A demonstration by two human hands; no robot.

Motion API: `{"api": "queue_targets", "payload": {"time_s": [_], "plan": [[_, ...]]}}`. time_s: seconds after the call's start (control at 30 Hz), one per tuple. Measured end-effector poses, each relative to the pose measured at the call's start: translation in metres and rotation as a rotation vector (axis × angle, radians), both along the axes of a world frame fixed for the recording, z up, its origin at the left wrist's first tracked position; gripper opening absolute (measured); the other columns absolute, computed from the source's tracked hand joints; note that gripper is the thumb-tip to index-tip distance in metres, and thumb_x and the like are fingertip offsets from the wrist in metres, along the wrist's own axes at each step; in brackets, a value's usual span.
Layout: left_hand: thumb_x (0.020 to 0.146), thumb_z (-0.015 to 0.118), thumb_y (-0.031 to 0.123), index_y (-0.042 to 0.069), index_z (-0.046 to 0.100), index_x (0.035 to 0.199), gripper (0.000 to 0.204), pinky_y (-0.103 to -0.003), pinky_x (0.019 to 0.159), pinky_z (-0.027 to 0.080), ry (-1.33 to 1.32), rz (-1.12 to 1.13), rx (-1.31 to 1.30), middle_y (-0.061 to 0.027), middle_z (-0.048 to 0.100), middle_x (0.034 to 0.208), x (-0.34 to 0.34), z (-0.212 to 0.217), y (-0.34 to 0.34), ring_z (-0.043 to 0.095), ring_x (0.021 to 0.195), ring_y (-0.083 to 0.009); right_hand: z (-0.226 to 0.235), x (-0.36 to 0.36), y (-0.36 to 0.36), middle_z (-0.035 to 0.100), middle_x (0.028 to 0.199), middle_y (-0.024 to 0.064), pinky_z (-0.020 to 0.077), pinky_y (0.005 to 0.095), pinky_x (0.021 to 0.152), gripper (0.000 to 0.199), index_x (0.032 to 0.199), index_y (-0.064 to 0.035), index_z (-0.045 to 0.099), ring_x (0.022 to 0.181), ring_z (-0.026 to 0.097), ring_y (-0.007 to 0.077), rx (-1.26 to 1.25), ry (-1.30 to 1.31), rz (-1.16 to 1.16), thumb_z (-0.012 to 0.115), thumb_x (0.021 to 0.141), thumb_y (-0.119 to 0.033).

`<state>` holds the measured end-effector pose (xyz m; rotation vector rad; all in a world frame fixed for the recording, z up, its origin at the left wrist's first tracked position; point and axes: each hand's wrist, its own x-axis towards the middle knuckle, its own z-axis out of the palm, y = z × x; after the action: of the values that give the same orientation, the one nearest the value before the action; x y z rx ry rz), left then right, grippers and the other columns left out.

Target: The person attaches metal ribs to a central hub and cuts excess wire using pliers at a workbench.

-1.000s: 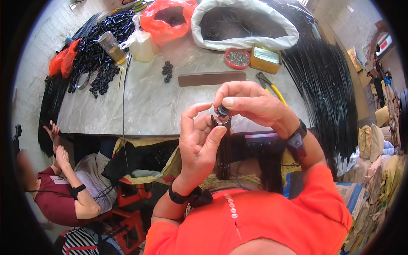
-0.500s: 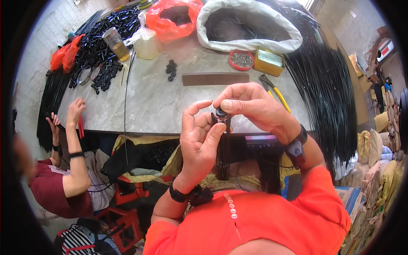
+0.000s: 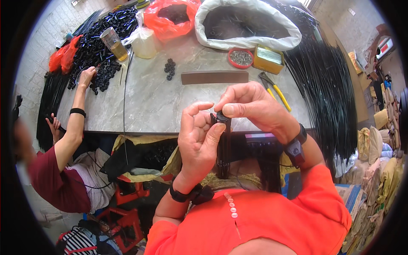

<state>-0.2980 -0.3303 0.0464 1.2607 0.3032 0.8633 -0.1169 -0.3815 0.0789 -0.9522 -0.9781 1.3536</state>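
My left hand [image 3: 196, 140] is raised in front of my chest, its fingers curled around a bundle of thin black rods [image 3: 224, 151] that hangs down from it. At the top of that bundle sits a small black round cap [image 3: 221, 116], pinched between the thumb and forefinger of my right hand [image 3: 250, 106]. Both hands touch at the bundle's top. I wear orange sleeves and a dark watch on each wrist.
A grey table [image 3: 148, 100] holds a brown bar [image 3: 214, 77], yellow-handled pliers [image 3: 274, 88], a red dish [image 3: 241, 58], a yellow box [image 3: 269, 58], small black caps [image 3: 169, 68], a glass of drink [image 3: 114, 43], bags and black rods [image 3: 329, 85]. A seated person's hand [image 3: 86, 77] reaches black parts at the left.
My hands stay joined at the bundle's top, with little shift. The person at the left has stretched an arm up onto the table to the pile of black parts.
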Motion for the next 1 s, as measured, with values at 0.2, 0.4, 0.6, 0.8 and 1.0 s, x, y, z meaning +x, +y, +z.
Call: {"api": "queue_targets", "payload": {"time_s": [0.2, 0.4, 0.6, 0.8, 1.0], "plan": [[0.093, 0.063, -0.004, -0.002, 0.046, 0.127, 0.037, -0.022, 0.080, 0.051, 0.099, 0.042, 0.093, -0.0075, 0.065, 0.097, -0.005, 0.008, 0.001, 0.064, 0.088, -0.0105, -0.005, 0.002, -0.001, 0.068, 0.096, 0.0053, 0.0495, 0.0242, 0.077, 0.017, 0.100, 0.0013, 0.066, 0.087, 0.063, 0.0098, 0.024, 0.010, 0.044, 0.072, 0.089, -0.011], [0.089, 0.068, -0.006, -0.006, 0.062, 0.119, 0.030, -0.022, 0.081, 0.052, 0.171, 0.032, 0.103, -0.0068, 0.067, 0.100, -0.014, 0.016, 0.010, 0.066, 0.090, -0.0103, -0.007, -0.001, 0.000, 0.065, 0.094, 0.0051, 0.0499, 0.0224, 0.076, 0.027, 0.106, -0.0017, 0.054, 0.088, 0.063, 0.0096, 0.004, 0.048, 0.047, 0.073, 0.089, -0.010], [0.089, 0.066, -0.008, -0.008, 0.064, 0.115, 0.026, -0.021, 0.081, 0.051, 0.140, 0.034, 0.076, -0.0066, 0.063, 0.106, -0.021, 0.015, 0.013, 0.064, 0.093, -0.0106, -0.027, -0.017, -0.005, 0.066, 0.093, 0.0057, 0.0524, 0.0250, 0.075, 0.032, 0.112, 0.0005, 0.056, 0.084, 0.064, 0.0115, 0.023, 0.291, -0.029, 0.075, 0.088, -0.010], [0.090, 0.066, -0.006, -0.009, 0.064, 0.113, 0.023, -0.022, 0.081, 0.050, 0.128, 0.099, 0.198, -0.0059, 0.060, 0.106, -0.022, 0.013, 0.012, 0.063, 0.094, -0.0108, -0.061, -0.036, -0.019, 0.066, 0.098, 0.0082, 0.0541, 0.0264, 0.076, 0.017, 0.103, 0.0032, 0.063, 0.085, 0.064, 0.0130, 0.136, 0.306, -0.098, 0.071, 0.089, -0.001], [0.091, 0.065, -0.005, -0.009, 0.064, 0.113, 0.022, -0.022, 0.080, 0.050, 0.160, 0.198, 0.290, -0.0056, 0.060, 0.104, -0.022, 0.010, 0.004, 0.062, 0.092, -0.0107, -0.052, -0.067, -0.029, 0.067, 0.094, 0.0040, 0.0512, 0.0198, 0.070, 0.010, 0.100, 0.0032, 0.065, 0.081, 0.062, 0.0052, 0.256, 0.097, -0.444, 0.069, 0.092, -0.002]]}}
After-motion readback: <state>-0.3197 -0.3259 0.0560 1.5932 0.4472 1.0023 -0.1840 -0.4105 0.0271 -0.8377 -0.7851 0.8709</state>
